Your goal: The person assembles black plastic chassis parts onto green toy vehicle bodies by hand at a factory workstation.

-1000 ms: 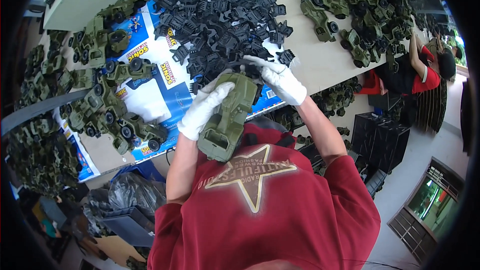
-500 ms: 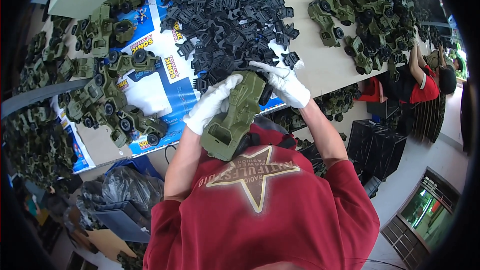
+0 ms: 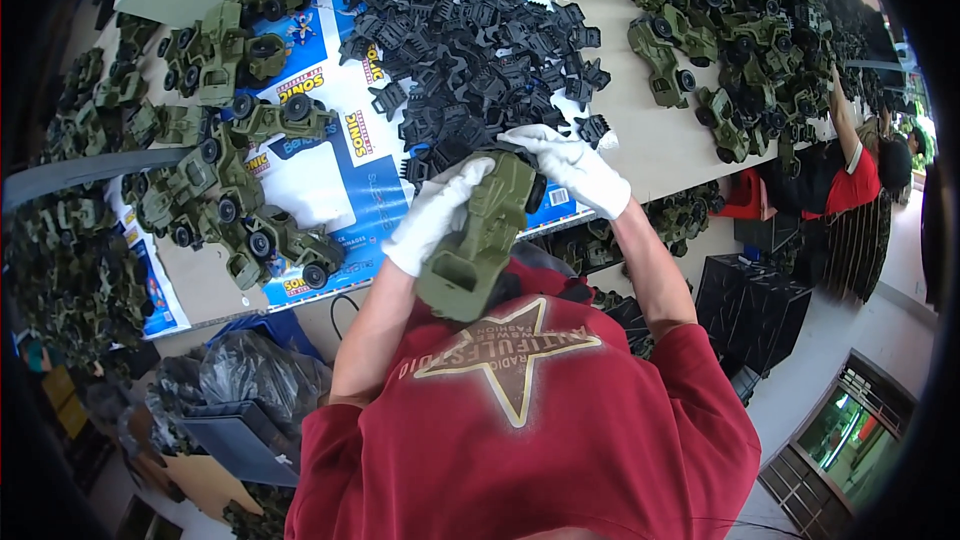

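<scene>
My left hand (image 3: pixel 437 218), in a white glove, is wrapped round an olive-green toy jeep (image 3: pixel 480 240), which I hold tilted in front of my chest. The jeep's front end points away from me, and a black wheel (image 3: pixel 537 193) shows on its right side. My gloved right hand (image 3: pixel 575 168) is at the jeep's front, its fingers bent together over that end. What those fingers grip is hidden. Just beyond both hands lies a heap of black plastic parts (image 3: pixel 480 50) with toothed edges.
More green toy jeeps (image 3: pixel 215 195) lie on the left of the table, and a large pile of them (image 3: pixel 755 30) is at the right. Printed blue and white sheeting (image 3: pixel 345 195) covers part of the tabletop. At far right, a person in red (image 3: pixel 850 175) reaches toward the pile.
The jeep and both hands have shifted slightly right in the picture, as has the table. My right hand's fingers have bent closer over the jeep's front.
</scene>
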{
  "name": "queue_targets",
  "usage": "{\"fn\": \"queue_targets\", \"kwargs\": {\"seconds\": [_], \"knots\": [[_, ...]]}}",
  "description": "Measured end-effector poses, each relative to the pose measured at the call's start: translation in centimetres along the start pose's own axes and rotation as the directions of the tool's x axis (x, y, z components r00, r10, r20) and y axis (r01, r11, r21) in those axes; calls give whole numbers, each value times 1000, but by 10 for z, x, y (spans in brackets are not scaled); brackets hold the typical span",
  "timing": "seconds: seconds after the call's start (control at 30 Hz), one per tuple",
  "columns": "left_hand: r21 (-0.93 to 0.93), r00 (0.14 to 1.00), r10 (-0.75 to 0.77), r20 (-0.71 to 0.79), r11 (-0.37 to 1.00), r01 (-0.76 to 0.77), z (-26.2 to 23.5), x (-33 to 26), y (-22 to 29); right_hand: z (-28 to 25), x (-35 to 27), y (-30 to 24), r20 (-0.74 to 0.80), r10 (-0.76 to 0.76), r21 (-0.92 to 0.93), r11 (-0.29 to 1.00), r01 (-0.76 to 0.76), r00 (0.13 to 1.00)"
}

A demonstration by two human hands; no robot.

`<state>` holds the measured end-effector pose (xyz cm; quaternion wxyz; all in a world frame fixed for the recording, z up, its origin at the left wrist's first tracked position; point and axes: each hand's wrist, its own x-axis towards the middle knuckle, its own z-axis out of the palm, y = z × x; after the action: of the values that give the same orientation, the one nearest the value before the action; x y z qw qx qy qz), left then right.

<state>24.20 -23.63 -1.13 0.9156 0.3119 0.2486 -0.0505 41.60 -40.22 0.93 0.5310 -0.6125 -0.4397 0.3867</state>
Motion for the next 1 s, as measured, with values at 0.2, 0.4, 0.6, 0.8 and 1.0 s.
{"fn": "queue_targets", "kwargs": {"seconds": [0.2,0.4,0.6,0.8,1.0], "knots": [[333,941,334,-59,895,-296,20,-3,3,58,9,-11,-304,100,89,993,-77,947],[480,832,554,34,721,-500,12,-13,6,93,10,-25,-448,-121,-214,977,26,886],[705,829,558,20,580,-408,1,-1,-4,106,3,0,-585,-11,-207,969,-136,811],[881,405,800,-443,472,32,-39,4,67,-84,-14,40,-944,-58,-152,951,-271,325],[324,-36,325,-945,921,-214,-207,59,132,-157,-48,74,-934,-298,-349,637,-687,199]]}}
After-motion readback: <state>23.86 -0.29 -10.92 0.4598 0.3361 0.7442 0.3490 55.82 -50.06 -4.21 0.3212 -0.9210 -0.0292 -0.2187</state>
